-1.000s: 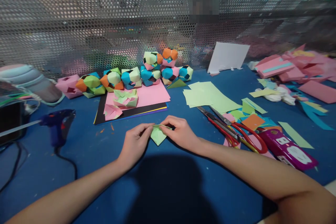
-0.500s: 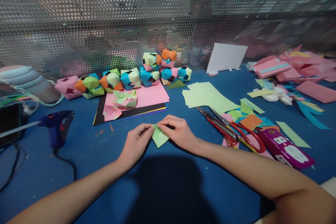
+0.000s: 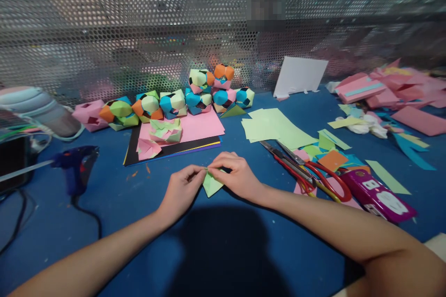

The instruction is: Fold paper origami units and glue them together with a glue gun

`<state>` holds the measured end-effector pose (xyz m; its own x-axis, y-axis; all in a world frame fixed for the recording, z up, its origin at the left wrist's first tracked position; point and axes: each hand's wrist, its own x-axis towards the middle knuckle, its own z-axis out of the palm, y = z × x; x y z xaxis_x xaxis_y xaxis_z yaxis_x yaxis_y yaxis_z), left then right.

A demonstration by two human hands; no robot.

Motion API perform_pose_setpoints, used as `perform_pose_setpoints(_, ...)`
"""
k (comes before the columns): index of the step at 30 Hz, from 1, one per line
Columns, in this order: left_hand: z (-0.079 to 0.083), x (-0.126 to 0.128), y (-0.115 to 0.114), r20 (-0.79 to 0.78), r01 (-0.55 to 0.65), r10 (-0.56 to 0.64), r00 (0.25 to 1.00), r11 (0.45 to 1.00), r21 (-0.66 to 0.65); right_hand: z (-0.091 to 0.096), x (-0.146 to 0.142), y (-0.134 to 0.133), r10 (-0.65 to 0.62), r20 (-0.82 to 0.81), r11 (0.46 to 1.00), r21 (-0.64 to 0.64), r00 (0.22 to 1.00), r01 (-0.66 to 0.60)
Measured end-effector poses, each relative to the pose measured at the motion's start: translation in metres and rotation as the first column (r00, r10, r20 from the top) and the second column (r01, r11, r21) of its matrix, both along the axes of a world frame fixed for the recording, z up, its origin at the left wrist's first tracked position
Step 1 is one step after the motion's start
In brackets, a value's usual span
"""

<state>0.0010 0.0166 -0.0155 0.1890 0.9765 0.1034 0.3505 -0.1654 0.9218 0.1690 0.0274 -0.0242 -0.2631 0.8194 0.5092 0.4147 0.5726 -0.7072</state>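
A small folded piece of light green paper [image 3: 212, 186] is pinched between my two hands just above the blue table [image 3: 139, 250]. My left hand [image 3: 183, 189] grips its upper left corner between thumb and fingers. From the other side my right hand [image 3: 240, 176] pinches its top edge, thumb pressed over the paper. The fingertips of both hands nearly meet and cover the upper part of the paper. Its lower point shows beneath them.
Behind stand several multicoloured folded paper balls [image 3: 172, 103] and stacked coloured sheets [image 3: 205, 125]. Red-handled scissors [image 3: 327, 176], a purple case [image 3: 383, 195], green sheets [image 3: 275, 127] and scraps lie right. A blue glue gun [image 3: 75, 167] stands left; a perforated metal panel [image 3: 139, 32] rises behind.
My fingers have shifted slightly at the top of the green paper, and my left fingertips are closer to my right ones. Less of its upper part shows now.
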Motion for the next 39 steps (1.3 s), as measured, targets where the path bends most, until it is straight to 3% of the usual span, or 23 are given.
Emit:
perform_pose_setpoints(14, -0.0006, 0.0007, -0.0006, 0.050, -0.060, 0.059, 0.997, 0.998, 0.004, -0.0003, -0.0021, -0.0014, 0.007, -0.005, 1.000, 0.017, 1.000, -0.006)
perform_pose_setpoints(22, -0.0014, -0.0014, 0.0011, 0.042, -0.005, 0.001, 0.999, 0.996, 0.090, -0.0011, -0.0012, -0.0013, 0.022, 0.005, 1.000, 0.009, 1.000, -0.022)
perform_pose_setpoints(29, -0.0014, -0.0003, 0.0014, 0.105, 0.036, -0.032, 0.994, 0.999, -0.037, -0.0010, -0.0005, -0.0017, 0.018, 0.020, 0.999, 0.043, 1.000, -0.019)
perform_pose_setpoints(34, -0.0042, -0.0003, 0.0021, 0.185, 0.008, 0.005, 0.983, 0.998, -0.068, -0.0026, -0.0004, -0.0001, 0.017, 0.023, 0.999, 0.034, 1.000, -0.017)
perform_pose_setpoints(39, -0.0064, -0.0026, 0.0022, 0.164, 0.040, -0.033, 0.986, 0.998, -0.042, -0.0038, 0.0000, 0.0003, 0.020, 0.025, 0.998, 0.052, 0.999, -0.021)
